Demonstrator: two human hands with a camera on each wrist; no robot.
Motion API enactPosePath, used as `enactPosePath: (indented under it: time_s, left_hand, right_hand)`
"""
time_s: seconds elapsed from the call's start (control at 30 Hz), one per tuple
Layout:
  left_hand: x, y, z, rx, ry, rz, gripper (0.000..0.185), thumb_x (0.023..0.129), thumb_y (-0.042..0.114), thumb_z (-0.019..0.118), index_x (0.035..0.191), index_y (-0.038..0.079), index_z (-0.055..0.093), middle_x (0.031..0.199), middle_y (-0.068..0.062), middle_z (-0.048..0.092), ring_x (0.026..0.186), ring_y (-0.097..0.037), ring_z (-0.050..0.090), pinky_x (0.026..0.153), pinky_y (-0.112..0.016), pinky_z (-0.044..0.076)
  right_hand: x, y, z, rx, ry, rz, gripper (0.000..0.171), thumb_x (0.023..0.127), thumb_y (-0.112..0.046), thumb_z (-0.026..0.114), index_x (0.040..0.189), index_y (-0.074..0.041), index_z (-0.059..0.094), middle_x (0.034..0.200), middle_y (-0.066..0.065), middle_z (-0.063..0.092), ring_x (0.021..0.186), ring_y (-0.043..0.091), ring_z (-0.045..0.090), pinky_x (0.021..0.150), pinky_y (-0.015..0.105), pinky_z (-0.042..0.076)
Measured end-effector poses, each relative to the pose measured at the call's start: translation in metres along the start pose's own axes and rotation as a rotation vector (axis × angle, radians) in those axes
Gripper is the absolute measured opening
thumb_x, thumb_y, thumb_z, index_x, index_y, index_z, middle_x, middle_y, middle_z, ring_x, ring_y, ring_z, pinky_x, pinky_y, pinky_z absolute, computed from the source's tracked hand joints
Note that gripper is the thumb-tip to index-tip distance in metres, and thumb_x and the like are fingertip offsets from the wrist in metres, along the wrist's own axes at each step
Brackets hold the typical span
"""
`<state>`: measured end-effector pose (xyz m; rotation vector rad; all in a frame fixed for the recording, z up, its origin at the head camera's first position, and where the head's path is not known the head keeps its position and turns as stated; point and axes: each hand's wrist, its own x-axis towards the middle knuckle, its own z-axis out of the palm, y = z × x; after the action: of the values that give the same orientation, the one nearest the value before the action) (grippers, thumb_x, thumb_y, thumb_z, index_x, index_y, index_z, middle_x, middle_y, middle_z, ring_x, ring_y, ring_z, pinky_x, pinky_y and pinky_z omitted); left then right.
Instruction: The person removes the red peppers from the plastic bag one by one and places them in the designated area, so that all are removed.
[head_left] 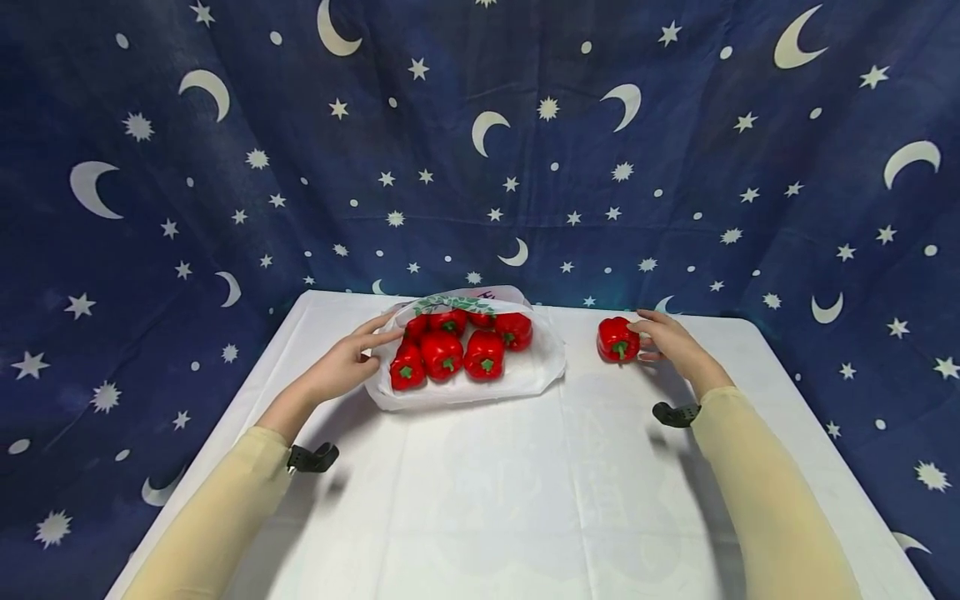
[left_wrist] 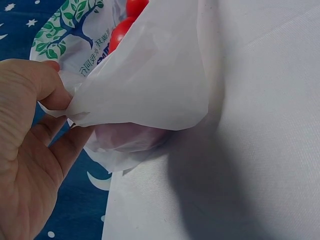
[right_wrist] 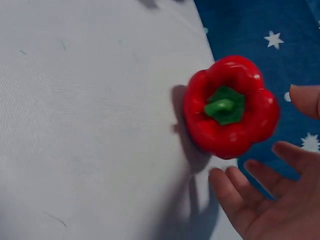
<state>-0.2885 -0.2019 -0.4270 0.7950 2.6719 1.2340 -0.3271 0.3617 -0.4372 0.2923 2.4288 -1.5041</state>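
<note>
A white plastic bag point(head_left: 517, 379) with a green leaf print lies on its side, its opening showing several red bell peppers point(head_left: 441, 353) with green stems. At the bag's left edge, my left hand point(head_left: 341, 365) pinches the plastic between thumb and fingers; the left wrist view shows the gathered film point(left_wrist: 80, 112) there. One more red bell pepper point(head_left: 615, 338) sits by itself on the table, to the right of the bag. Close beside its right side is my right hand point(head_left: 671, 346), fingers spread and palm bare in the right wrist view, with a gap to the pepper point(right_wrist: 230, 107).
A white cloth covers the table point(head_left: 480, 492). Behind and at both sides hangs a dark blue curtain point(head_left: 442, 142) with moons and stars, close to the table's far edge. Each wrist wears a black strap mount point(head_left: 311, 458).
</note>
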Motion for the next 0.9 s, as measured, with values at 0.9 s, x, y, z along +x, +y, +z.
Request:
enactPosePath:
  time_s: [0.9]
  left_hand:
    - [0.001, -0.008, -0.001, 0.023, 0.008, 0.018, 0.055, 0.094, -0.005, 0.049, 0.148, 0.005, 0.054, 0.168, 0.003, 0.023, 0.151, -0.026, 0.026, 0.103, -0.044, 0.043]
  right_hand:
    - [-0.065, -0.03, 0.035, 0.012, 0.025, -0.356, 0.066, 0.103, -0.029, 0.056, 0.161, -0.01, 0.032, 0.159, 0.02, 0.038, 0.139, 0.032, 0.039, 0.113, 0.056, 0.035]
